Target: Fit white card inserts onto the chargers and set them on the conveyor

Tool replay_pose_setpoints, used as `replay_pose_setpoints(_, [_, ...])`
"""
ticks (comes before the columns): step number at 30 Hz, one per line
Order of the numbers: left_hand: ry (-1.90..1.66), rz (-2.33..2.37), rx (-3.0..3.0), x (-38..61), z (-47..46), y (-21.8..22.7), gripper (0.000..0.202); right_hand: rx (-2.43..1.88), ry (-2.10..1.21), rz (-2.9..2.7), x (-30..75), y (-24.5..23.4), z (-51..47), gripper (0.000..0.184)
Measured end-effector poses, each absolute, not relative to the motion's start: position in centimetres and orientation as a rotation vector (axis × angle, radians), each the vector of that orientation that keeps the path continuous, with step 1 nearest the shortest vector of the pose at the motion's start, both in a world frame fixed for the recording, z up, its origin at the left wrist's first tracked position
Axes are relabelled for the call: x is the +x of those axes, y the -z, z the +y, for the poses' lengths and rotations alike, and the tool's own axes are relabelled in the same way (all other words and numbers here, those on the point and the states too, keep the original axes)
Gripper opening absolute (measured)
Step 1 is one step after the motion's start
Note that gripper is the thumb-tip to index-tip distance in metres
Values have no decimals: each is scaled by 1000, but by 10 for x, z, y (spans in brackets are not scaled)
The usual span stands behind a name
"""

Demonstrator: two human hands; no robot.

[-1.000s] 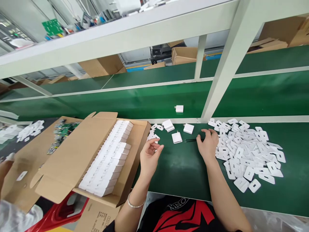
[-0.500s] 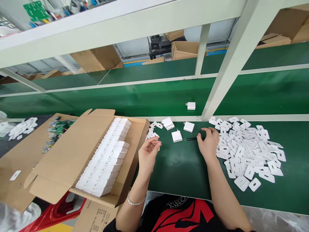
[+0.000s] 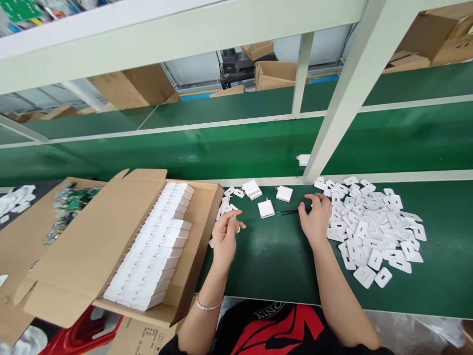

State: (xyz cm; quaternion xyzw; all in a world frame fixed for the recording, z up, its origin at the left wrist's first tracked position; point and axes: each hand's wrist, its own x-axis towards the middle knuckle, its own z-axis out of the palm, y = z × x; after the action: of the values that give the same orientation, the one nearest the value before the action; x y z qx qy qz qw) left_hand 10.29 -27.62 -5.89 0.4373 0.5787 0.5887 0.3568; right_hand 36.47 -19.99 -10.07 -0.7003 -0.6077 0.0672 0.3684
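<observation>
Tweezers (image 3: pixel 293 212) — at right grip (image 3: pixel 316 217) (pointing left)

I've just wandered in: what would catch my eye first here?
Most likely the big heap of white plates, many with a slot, spread over the green table on the right. Next, the open cardboard box on the left, packed with white blocks. Between them, the person's left hand and right hand, with thin black tweezers beside the right.
</observation>
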Motion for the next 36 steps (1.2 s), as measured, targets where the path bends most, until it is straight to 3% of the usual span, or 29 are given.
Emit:
replay_pose_setpoints(5, [-1210, 1803, 1423, 99, -273, 65, 34, -1838, -89, -1556, 368, 95, -200, 29])
replay_pose_setpoints(10, [-877, 2039, 1886, 99, -266, 71, 45, -1957, 6, -1484, 392, 93, -197, 38])
replay_pose_setpoints(16, [-1083, 2020, 1793, 107, -255, 67, 29, -2114, -28, -1561, 408, 96, -197, 45])
replay_pose_setpoints(22, [-1084, 1874, 1680, 115, -235, 70, 20, -2161, -67, -1650, 415, 92, -203, 34])
replay_pose_setpoints(27, [-1062, 1946, 1782, 124, -228, 89, 33, -2105, -120, -1772, 425, 92, -205, 26])
replay_pose_setpoints(31, [-842, 1714, 2158, 126, -230, 105, 54, -2019, -142, -1673, 422, 89, -201, 24])
replay_pose_setpoints(36, [-820, 1561, 2114, 118, -230, 111, 42, -1662, -229, -1583, 392, 71, -204, 25])
